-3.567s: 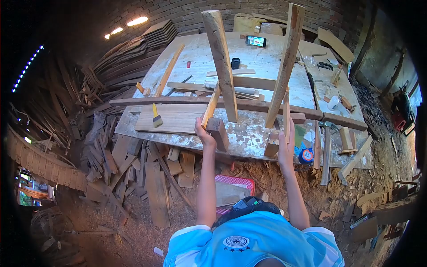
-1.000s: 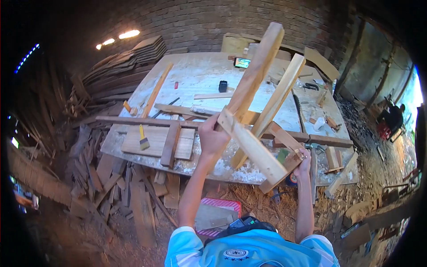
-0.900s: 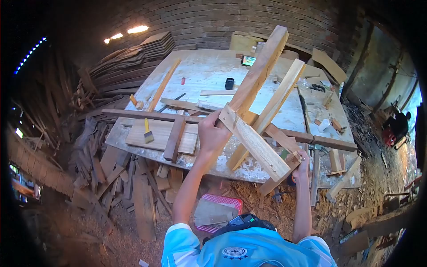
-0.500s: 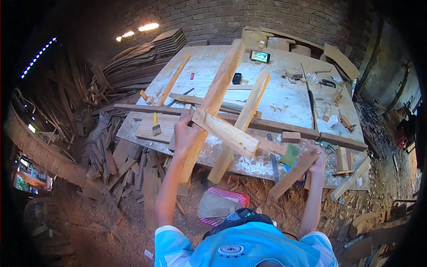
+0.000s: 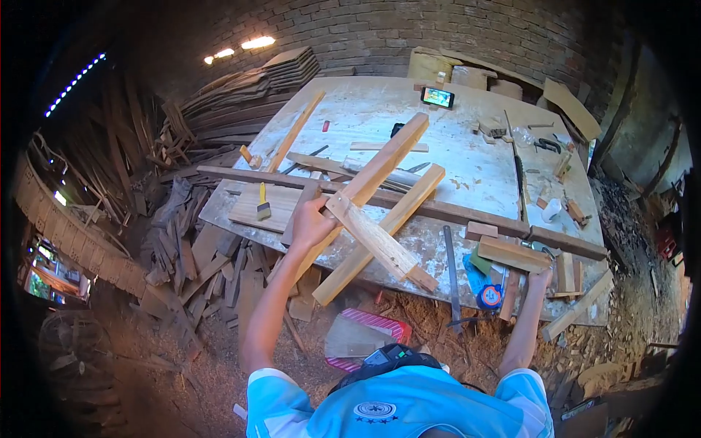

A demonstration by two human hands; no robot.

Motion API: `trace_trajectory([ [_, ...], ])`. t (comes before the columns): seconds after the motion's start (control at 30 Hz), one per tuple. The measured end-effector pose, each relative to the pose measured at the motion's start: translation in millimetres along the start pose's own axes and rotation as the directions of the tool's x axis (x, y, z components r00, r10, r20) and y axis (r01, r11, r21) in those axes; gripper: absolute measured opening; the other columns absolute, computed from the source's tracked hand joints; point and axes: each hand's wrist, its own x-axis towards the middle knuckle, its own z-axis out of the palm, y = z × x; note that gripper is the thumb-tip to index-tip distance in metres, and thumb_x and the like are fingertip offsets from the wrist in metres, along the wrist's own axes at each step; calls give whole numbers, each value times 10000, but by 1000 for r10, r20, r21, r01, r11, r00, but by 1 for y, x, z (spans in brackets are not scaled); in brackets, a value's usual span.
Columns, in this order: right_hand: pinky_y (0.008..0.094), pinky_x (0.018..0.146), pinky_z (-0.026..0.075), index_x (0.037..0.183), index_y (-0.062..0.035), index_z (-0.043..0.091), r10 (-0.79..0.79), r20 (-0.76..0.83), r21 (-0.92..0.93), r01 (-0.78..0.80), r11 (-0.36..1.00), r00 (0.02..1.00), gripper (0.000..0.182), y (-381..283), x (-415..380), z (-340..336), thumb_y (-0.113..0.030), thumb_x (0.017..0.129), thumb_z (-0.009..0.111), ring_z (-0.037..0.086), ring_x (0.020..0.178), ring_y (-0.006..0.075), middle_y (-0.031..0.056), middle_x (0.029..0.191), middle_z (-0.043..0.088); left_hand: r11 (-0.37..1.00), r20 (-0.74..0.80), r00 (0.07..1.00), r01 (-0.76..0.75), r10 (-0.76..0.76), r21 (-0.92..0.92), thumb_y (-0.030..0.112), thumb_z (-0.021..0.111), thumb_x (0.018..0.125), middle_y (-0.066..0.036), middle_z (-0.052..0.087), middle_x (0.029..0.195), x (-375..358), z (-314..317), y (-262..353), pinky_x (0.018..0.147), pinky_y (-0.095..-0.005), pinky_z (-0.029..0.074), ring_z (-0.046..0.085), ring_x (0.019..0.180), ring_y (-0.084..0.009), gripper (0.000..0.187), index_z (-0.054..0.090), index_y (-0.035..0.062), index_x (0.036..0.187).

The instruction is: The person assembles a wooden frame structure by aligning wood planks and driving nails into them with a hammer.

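My left hand [image 5: 312, 223] grips a wooden frame [image 5: 380, 241] where its cross piece meets one leg. The frame is two long pale legs joined by that cross piece. It hangs tilted over the near edge of the workbench [image 5: 467, 157], leg ends pointing down towards the ground. My right hand [image 5: 542, 277] rests at the bench's front edge on the right with nothing in it. Just beside it a short wooden block [image 5: 513, 254] lies on the bench.
On the bench lie a long dark plank [image 5: 453, 212], a yellow-handled brush [image 5: 261, 203], a phone [image 5: 438, 96], a metal bar [image 5: 450, 263] and a tape measure [image 5: 490, 296]. Offcuts [image 5: 204, 255] litter the ground at left. A red-edged board [image 5: 365, 337] lies below.
The frame has swung from upright on the bench down to a low tilt in my left hand. My right hand let go of it and set a short block on the bench.
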Motion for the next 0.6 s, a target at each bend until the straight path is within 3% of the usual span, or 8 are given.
trace_trajectory([
  [0.13,394,784,469,1038,16,547,-410,-61,-414,350,840,910,299,-12,-13,2,-196,879,410,555,958,283,161,1078,558,999,7,1000,26,-26,-29,288,720,627,-166,635,766,-7,-5,7,631,-360,459,617,724,-306,341,660,76,887],
  [0.2,351,744,465,1008,33,551,-724,123,-553,653,518,679,245,-13,14,2,-144,866,459,564,897,254,157,1018,566,998,-14,1000,-9,8,-59,287,723,622,-166,635,772,-10,-1,-3,636,-363,459,617,734,-308,344,660,81,890],
  [0.3,333,797,451,1067,15,534,-711,371,-373,797,475,597,280,-37,-39,26,-110,818,562,559,922,233,141,997,574,998,-1,1000,-8,8,-69,279,727,618,-173,634,824,-11,-1,-5,675,-365,463,615,786,-313,380,643,73,926],
  [0.37,337,825,426,1097,22,499,-599,687,-154,888,434,412,335,-38,-134,35,-102,796,581,538,934,234,134,1055,535,997,21,1000,16,-14,-77,276,729,615,-184,629,880,-10,-2,-2,716,-366,462,608,837,-319,421,620,57,958],
  [0.43,387,910,363,1113,-3,467,-500,854,201,978,59,-145,535,-33,-227,38,-230,693,708,472,1048,286,161,1109,497,996,66,997,36,-31,-84,276,730,612,-197,619,942,-10,-2,-2,763,-370,458,597,894,-326,468,591,36,988],
  [0.5,463,955,314,1133,-75,449,-418,847,466,837,287,-328,671,-8,-298,40,-289,593,785,410,1143,355,181,1212,438,991,148,989,24,-4,-130,282,731,612,-207,609,974,-7,5,-7,790,-375,452,587,926,-330,490,571,17,992],
  [0.53,457,936,345,1136,-93,445,-303,872,477,807,348,-385,686,8,-312,35,-256,579,811,431,1125,353,187,1207,435,988,191,982,17,12,-152,285,731,612,-212,604,990,-7,8,-8,804,-377,449,582,943,-332,501,561,8,993],
  [0.6,429,864,411,1124,-104,435,-406,778,617,704,353,-479,674,27,-347,42,-192,577,819,482,1053,342,187,1156,454,993,213,976,64,-41,-103,287,726,617,-211,608,974,-11,9,-4,799,-381,450,584,937,-333,491,566,4,984],
])
